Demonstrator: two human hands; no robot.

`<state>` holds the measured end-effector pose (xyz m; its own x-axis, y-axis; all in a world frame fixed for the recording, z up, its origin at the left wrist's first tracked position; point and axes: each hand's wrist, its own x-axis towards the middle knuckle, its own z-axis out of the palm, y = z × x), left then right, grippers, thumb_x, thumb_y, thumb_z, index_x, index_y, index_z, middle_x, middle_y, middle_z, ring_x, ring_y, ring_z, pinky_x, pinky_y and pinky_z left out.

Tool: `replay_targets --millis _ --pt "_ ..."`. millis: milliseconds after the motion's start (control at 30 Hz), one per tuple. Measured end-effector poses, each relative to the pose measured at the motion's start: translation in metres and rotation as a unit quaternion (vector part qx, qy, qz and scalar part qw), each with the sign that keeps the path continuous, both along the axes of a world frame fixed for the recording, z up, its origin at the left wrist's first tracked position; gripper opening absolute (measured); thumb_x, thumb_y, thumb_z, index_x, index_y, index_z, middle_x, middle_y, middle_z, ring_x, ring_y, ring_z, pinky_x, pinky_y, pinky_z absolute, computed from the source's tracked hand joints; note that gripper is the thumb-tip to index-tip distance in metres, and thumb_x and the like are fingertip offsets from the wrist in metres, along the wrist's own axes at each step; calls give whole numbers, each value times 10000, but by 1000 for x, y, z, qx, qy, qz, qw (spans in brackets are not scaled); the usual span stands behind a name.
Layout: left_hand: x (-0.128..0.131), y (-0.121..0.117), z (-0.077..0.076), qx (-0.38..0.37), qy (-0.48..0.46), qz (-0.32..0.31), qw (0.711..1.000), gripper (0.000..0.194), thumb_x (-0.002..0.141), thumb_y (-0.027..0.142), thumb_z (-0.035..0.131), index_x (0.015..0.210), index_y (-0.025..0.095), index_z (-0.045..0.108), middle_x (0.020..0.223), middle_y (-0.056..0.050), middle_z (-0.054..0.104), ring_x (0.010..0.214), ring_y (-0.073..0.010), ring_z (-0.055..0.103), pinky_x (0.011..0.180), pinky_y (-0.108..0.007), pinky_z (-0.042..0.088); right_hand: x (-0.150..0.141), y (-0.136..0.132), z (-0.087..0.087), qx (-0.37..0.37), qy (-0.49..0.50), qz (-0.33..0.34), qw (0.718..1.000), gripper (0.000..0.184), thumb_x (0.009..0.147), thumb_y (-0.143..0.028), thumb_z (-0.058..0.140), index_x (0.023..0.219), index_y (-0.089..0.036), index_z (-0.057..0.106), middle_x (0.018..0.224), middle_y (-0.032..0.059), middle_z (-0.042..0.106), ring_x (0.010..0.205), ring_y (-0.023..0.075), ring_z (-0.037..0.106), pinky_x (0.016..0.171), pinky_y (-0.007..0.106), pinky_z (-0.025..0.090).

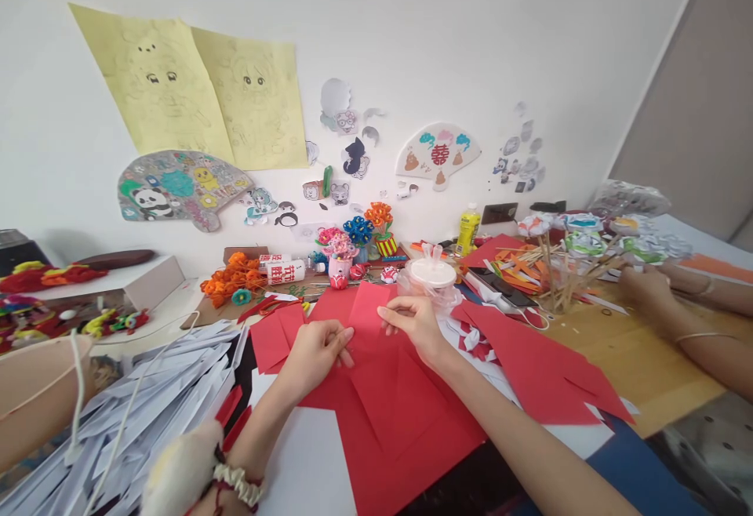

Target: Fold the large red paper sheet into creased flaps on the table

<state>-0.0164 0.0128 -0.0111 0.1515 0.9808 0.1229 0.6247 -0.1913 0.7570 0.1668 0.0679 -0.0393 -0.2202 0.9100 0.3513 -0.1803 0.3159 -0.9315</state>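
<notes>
A small piece of red paper (369, 306) is held up between my two hands. My left hand (318, 353) is closed, its thumb and fingers pinching the paper's left edge. On the right edge, my right hand (415, 329) pinches it between thumb and fingers. Below them lie large red sheets (405, 461), overlapping, with a smaller red piece (405, 402) on top. More red pieces (274, 339) rest just left of my left hand. A white sheet (314, 453) sticks out beneath the red ones.
Cut white paper strips (170, 390) pile up at the left. A lidded cup (432, 274), a phone (500, 287) and red sheets (541, 359) are at the right. Scissors (271, 304) and craft flowers (358, 230) stand behind. Another person's hands (647, 288) work by wooden sticks (550, 281).
</notes>
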Motion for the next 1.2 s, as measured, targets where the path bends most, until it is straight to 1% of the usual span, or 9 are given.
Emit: replay_targets --millis 200,367,433,533,733,900,1033,1133,1200 --pt "7 0 1 105 46 51 992 327 823 464 377 693 200 518 630 4 598 589 -147 523 560 -235 354 -4 -2 -1 -48 1 57 997 272 645 -416 698 616 -155 624 542 19 626 505 149 583 526 270 431" --pt "10 -2 3 94 37 51 994 313 795 418 407 589 190 465 554 23 497 545 -125 443 534 -230 325 -8 -4 -3 -107 -26 136 985 280 632 -426 688 662 -157 617 610 20 640 550 160 581 560 290 436" --pt "11 -4 3 67 45 24 996 304 777 402 429 560 190 439 527 34 451 523 -117 404 506 -225 298 -8 -3 -5 -104 -45 117 987 292 627 -432 695 724 -164 633 687 19 647 626 167 584 608 291 436" --pt "13 -6 3 40 53 -11 998 301 772 390 435 546 191 416 524 40 422 520 -113 385 494 -222 285 -8 0 -7 -62 -63 70 994 294 624 -431 710 709 -162 628 733 13 632 709 161 564 674 275 412" --pt "17 -3 -3 45 24 5 999 253 807 377 380 675 193 493 634 13 540 610 -140 496 556 -228 340 -8 0 -6 -21 -95 115 989 307 671 -442 682 660 -148 595 663 -17 568 645 125 496 625 244 359" --pt "24 -3 -6 46 15 15 999 241 776 354 382 599 197 429 573 31 473 564 -125 445 521 -221 311 -9 -3 -5 -3 -118 113 987 312 693 -435 668 620 -144 580 609 -29 533 608 113 462 579 232 322" --pt "26 -2 -3 40 -7 20 999 194 715 296 389 549 197 372 536 50 389 533 -108 376 507 -223 280 -10 -3 -5 -19 -83 104 991 300 662 -433 689 623 -151 598 621 -13 567 611 125 491 584 239 348" --pt "14 -2 3 9 -22 -25 999 195 696 291 408 534 200 350 508 64 367 499 -97 358 491 -220 267 -9 -1 -2 -35 -42 56 997 316 615 -449 716 608 -160 587 619 -15 567 608 128 499 590 241 367" --pt "1 -1 8 -26 -34 -66 997 190 705 283 408 537 199 378 496 63 433 490 -100 403 500 -218 289 -7 1 0 -45 -19 28 998 332 585 -453 733 590 -162 575 592 -23 545 594 125 493 583 239 369"
